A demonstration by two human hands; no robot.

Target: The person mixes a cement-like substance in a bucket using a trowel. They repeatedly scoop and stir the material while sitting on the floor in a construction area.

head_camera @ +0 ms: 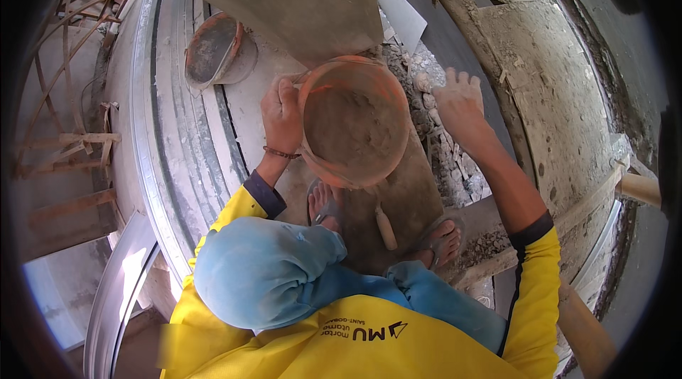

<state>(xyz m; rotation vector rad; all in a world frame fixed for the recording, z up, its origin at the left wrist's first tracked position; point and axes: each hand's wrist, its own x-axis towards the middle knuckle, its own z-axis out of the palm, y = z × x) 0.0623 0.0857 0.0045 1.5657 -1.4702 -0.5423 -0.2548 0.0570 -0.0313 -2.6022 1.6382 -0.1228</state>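
Note:
An orange bucket of grey-brown mortar mix stands upright or is held before me, between my hands and above my feet. My left hand is closed on the left side of its rim, near the handle. To the right of the bucket, my right hand is raised with its fingers apart and nothing in it. Below the bucket a trowel lies on the board, with its wooden handle showing; its blade is mostly hidden.
A second bucket, coated with mortar, sits at the upper left beside long metal profiles. A concrete column rises ahead. Rubble lies to the right, by dusty boards. Wooden scaffolding stands far left.

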